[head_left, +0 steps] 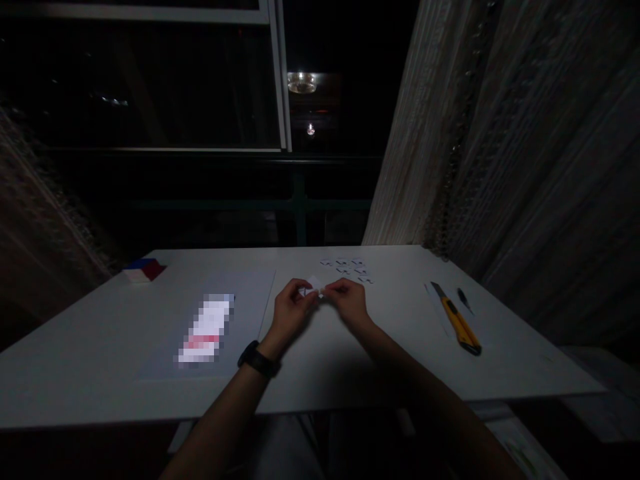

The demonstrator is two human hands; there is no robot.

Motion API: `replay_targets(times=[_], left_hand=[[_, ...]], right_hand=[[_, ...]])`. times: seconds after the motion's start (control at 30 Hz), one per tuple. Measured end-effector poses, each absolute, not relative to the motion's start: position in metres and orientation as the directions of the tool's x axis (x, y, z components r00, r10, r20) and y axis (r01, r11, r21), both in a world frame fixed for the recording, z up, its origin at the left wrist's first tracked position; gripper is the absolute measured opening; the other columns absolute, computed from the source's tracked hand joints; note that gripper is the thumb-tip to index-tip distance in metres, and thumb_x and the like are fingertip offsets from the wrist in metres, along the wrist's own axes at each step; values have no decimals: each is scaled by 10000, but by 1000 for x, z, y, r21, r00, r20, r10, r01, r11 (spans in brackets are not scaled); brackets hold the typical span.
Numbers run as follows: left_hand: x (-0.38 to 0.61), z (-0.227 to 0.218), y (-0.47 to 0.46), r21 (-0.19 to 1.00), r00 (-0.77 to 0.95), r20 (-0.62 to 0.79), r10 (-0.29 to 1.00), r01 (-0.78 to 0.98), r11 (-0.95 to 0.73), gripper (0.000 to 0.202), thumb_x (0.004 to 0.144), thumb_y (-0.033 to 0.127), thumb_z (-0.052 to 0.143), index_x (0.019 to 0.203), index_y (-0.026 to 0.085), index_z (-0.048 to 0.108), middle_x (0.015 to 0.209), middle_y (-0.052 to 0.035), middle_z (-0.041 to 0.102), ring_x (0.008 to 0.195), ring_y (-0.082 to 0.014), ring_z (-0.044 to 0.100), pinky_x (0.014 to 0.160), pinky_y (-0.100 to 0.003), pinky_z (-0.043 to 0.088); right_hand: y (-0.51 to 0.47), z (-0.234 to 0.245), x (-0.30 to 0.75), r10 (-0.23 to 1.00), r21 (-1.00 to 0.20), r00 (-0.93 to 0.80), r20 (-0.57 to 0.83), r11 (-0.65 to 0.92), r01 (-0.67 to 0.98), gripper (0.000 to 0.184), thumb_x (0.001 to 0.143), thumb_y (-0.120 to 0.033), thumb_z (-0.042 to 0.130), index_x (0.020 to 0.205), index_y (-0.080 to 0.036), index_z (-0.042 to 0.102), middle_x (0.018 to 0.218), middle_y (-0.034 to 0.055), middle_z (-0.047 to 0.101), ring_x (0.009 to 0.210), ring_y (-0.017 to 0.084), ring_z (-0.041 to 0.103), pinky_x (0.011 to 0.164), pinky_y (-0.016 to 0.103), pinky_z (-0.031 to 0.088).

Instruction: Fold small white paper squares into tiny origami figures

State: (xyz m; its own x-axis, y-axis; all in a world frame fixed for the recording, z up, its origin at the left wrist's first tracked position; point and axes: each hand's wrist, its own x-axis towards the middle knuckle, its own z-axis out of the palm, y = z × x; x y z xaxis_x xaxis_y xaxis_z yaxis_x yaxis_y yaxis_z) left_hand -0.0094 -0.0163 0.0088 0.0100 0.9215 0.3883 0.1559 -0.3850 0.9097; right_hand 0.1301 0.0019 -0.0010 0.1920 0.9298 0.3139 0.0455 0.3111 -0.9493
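A small folded piece of white paper (313,283) is held up between my two hands, over the middle of the table. My left hand (293,308), with a dark watch (259,360) on its wrist, pinches the paper's left and lower side. At its right corner the thumb and forefinger of my right hand (349,301) are closed on the paper. Just beyond my right hand lie several small white paper pieces (343,263) with dark marks, set out in rows. The dim light hides the paper's finer folds.
On the white table (400,373), a yellow utility knife (457,320) lies at right beside a small dark pointed object (465,300). A lit phone (206,330) rests on a paper sheet (250,320) at left. A red, blue and white block (144,270) sits at the far left; curtains (400,133) hang behind.
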Motion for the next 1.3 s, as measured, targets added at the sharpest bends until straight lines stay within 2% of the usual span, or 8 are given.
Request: replay_targets(times=[0.17, 0.4, 0.53, 0.67, 1.0, 1.3], left_hand=[[-10, 10, -14, 925, -14, 358, 934, 143, -352, 235, 663, 329, 629, 807, 170, 533, 540, 34, 549, 446, -93, 437, 437, -198, 327], [-11, 10, -13, 944, -18, 323, 946, 83, -321, 252, 650, 342, 640, 805, 178, 528, 580, 31, 560, 457, -96, 467, 455, -205, 353], [-11, 9, -13, 936, -12, 337, 941, 111, -334, 254, 647, 340, 644, 805, 175, 533, 529, 39, 543, 446, -100, 453, 452, -206, 345], [-11, 7, -13, 923, 7, 360, 933, 141, -357, 246, 654, 330, 638, 818, 174, 541, 560, 28, 567, 463, -102, 458, 456, -207, 342], [-9, 10, -15, 943, 22, 321, 947, 81, -322, 262, 616, 274, 661, 821, 168, 537, 551, 50, 537, 432, -81, 455, 432, -195, 345], [-9, 6, -13, 967, 64, 255, 965, -13, -255, 312, 589, 247, 681, 837, 152, 517, 611, 26, 574, 447, -86, 524, 433, -194, 391]], right_hand=[[3, -2, 132, 945, -953, 127, 302, 302, 18, 202, 509, -311, 729, 613, -161, 644, 609, 34, 651, 592, 168, 591, 591, 287, 468], [3, -2, 133, 943, -949, 104, 316, 315, 19, 237, 478, -273, 740, 673, -168, 655, 676, 30, 655, 640, 172, 593, 621, 294, 470], [4, -3, 133, 940, -945, 100, 327, 328, 11, 252, 482, -301, 736, 675, -169, 643, 649, 27, 643, 610, 167, 581, 588, 284, 467], [3, -2, 133, 945, -952, 116, 304, 306, 1, 228, 484, -302, 731, 641, -174, 626, 614, 17, 631, 588, 160, 582, 565, 270, 456], [3, -6, 133, 977, -966, 111, 183, 199, -162, 331, 426, -318, 783, 643, -156, 593, 542, -5, 602, 498, 126, 555, 508, 245, 432], [3, -6, 133, 978, -966, 125, 164, 185, -180, 376, 395, -310, 799, 644, -159, 562, 500, -26, 585, 468, 115, 541, 488, 237, 426]])
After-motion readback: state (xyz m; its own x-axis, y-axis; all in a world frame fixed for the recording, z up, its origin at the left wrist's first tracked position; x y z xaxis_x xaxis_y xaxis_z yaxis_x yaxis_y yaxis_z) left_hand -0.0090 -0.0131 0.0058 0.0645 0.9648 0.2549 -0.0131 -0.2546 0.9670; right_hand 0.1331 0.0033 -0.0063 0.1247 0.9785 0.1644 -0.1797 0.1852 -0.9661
